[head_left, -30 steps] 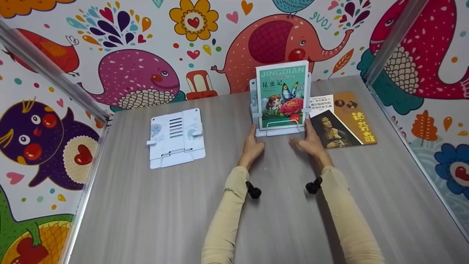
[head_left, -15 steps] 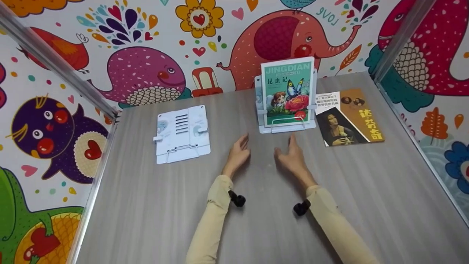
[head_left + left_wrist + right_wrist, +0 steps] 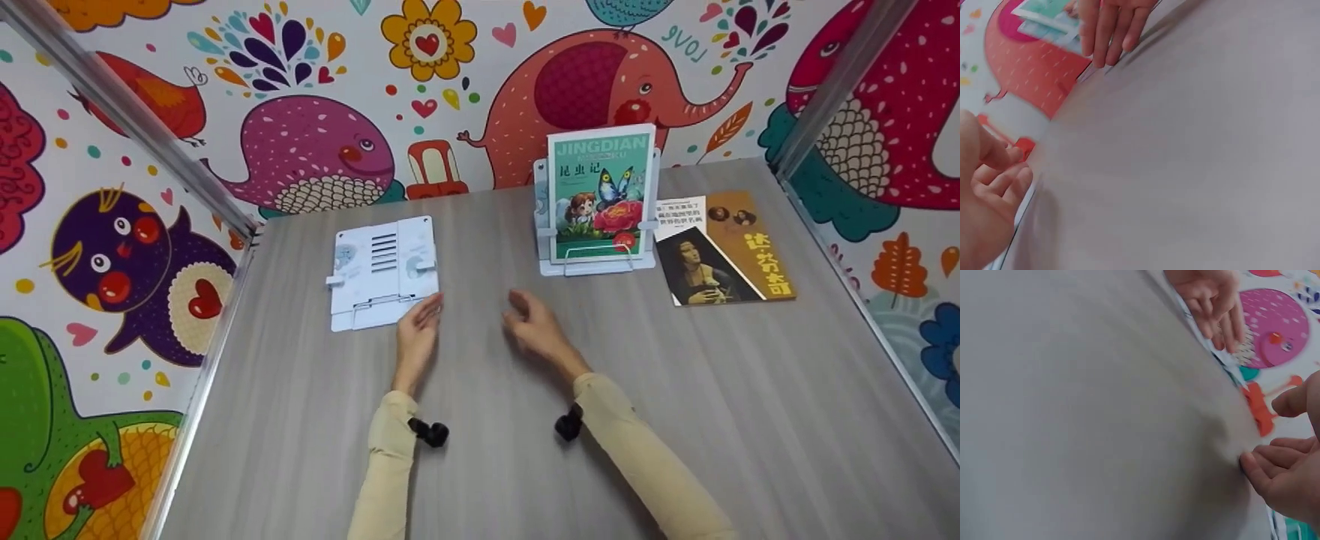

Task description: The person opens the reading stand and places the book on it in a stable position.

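Note:
My left hand (image 3: 417, 337) hovers by the lower right corner of a white folding book stand (image 3: 390, 279), which lies nearly flat at the left. Its fingers are relaxed and hold nothing; whether they touch the stand I cannot tell. In the middle of the table, my right hand (image 3: 541, 328) is held with loosely bent fingers and nothing in them. Behind it, a second white book stand (image 3: 556, 268) stands upright and bears a green children's book (image 3: 592, 187) with a butterfly and a red flower on its cover, behind a wire holder.
A brown and white book (image 3: 731, 247) with a portrait on it lies flat to the right of the upright stand. Patterned wall panels (image 3: 450, 67) close off the back and both sides of the grey table (image 3: 480, 450).
Both hands have let go of the upright stand and moved left and back. The left hand is now at the flat stand. The stands and books keep their places; the head view has shifted slightly.

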### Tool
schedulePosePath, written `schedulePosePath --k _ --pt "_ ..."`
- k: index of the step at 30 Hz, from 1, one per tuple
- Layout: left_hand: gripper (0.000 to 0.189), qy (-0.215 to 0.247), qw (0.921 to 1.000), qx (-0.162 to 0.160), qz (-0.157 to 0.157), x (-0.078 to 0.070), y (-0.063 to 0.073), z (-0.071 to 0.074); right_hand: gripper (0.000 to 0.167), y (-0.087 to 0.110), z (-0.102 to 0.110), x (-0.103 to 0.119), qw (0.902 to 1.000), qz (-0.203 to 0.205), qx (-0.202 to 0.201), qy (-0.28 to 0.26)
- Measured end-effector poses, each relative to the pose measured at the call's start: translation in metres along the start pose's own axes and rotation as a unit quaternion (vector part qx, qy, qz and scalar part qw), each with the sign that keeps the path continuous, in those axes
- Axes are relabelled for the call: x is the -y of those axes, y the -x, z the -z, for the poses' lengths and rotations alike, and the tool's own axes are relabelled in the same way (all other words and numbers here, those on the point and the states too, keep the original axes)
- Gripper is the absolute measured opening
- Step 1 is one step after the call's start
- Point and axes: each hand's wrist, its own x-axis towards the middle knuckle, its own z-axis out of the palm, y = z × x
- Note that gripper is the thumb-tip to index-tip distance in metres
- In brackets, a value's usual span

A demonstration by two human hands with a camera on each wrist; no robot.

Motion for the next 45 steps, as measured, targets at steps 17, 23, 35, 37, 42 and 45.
schedulePosePath --k 17,23,35,37,42,45 --pt "0.052 -0.046 0.9783 -0.188 0.075 0.018 0.004 0.117 0.064 -0.031 -0.079 0.011 0.9931 0.019 0.113 0.025" --pt "0.063 -0.073 0.9807 -0.148 0.105 0.018 -0.001 0.129 0.078 -0.039 -0.089 0.019 0.9872 -0.002 0.133 0.089" --pt "0.068 -0.145 0.9740 -0.097 0.144 0.017 -0.006 0.128 0.092 -0.038 -0.102 0.018 0.9838 -0.032 0.135 0.114" --pt "0.069 -0.148 0.9727 -0.099 0.149 0.016 -0.006 0.127 0.092 -0.038 -0.102 0.018 0.9839 -0.030 0.133 0.115" --pt "0.070 -0.132 0.9752 -0.098 0.149 0.013 -0.010 0.124 0.094 -0.042 -0.101 0.020 0.9828 -0.027 0.135 0.123" --pt "0.072 -0.120 0.9771 -0.089 0.152 0.011 -0.012 0.125 0.096 -0.044 -0.101 0.021 0.9826 -0.035 0.140 0.117"
